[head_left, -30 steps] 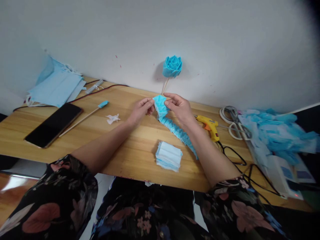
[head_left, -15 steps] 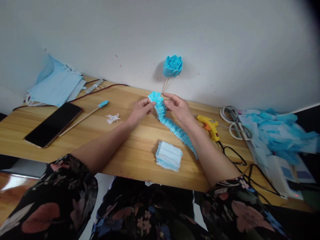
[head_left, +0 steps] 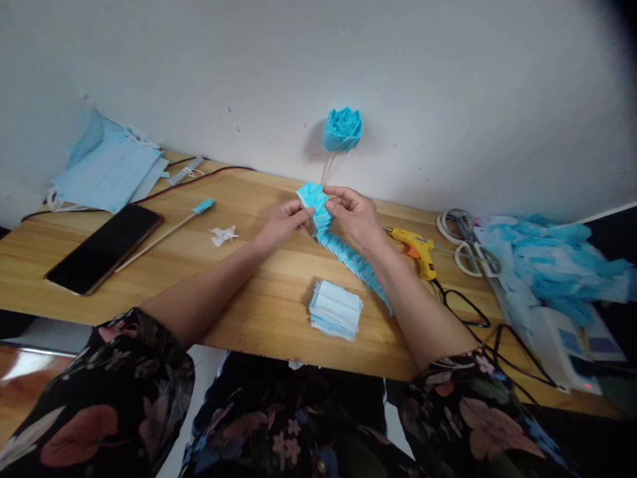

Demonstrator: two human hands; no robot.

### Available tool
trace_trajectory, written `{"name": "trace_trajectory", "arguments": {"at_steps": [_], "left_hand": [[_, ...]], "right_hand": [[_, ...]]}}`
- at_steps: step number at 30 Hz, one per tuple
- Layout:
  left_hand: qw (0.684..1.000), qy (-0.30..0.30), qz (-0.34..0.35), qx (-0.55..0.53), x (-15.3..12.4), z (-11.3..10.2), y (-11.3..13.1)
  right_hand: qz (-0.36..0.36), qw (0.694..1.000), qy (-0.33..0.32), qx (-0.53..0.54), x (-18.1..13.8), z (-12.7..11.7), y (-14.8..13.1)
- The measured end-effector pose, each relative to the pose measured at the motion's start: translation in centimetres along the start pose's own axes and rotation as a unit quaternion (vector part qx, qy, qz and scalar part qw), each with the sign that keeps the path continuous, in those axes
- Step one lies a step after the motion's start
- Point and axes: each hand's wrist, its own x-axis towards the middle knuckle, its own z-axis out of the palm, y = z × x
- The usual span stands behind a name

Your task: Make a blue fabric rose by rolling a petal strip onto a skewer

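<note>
A long blue strip of folded, overlapping pleats (head_left: pixel 343 253) runs from between my hands down toward the right forearm, which hides its lower end in part. My left hand (head_left: pixel 286 222) pinches the strip's left edge near its upper end. On the opposite edge, my right hand (head_left: pixel 352 212) grips it between thumb and fingers. Behind the hands a blue fabric flower (head_left: pixel 342 129) stands on a thin stick against the wall. Nearer to me lies a stack of pale blue cut squares (head_left: pixel 336 309).
At left are a pile of face masks (head_left: pixel 107 169), a black phone (head_left: pixel 104 249) and a blue-tipped stick (head_left: pixel 164 238). A white scrap (head_left: pixel 223 235) lies mid-table. A yellow glue gun (head_left: pixel 417 249), scissors (head_left: pixel 475 257), a tape roll (head_left: pixel 449 226) and blue scraps (head_left: pixel 557 259) are at right.
Both hands stay at the strip's upper end with only a slight shift. The top pleats look a little more spread. The whole view has moved slightly.
</note>
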Motion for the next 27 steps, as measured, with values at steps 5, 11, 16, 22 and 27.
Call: {"name": "trace_trajectory", "arguments": {"at_steps": [5, 11, 16, 22, 27], "left_hand": [[0.999, 0.027, -0.012, -0.031, 0.06, -0.02, -0.12], [0.997, 0.051, -0.022, -0.048, 0.16, -0.13, -0.23], [1.0, 0.004, -0.011, -0.015, 0.12, 0.02, -0.31], [1.0, 0.009, -0.023, -0.018, 0.07, 0.06, -0.34], [0.999, 0.008, -0.026, -0.033, 0.12, 0.03, -0.35]], "right_hand": [[0.009, 1.0, -0.015, -0.009, -0.17, -0.48, -0.38], [0.001, 0.998, -0.058, -0.009, -0.28, -0.42, -0.36], [-0.001, 0.999, -0.035, -0.015, -0.03, -0.38, 0.04], [-0.002, 0.999, -0.029, -0.017, -0.09, -0.22, 0.07], [-0.012, 0.999, -0.019, -0.026, -0.08, -0.33, 0.29]]}}
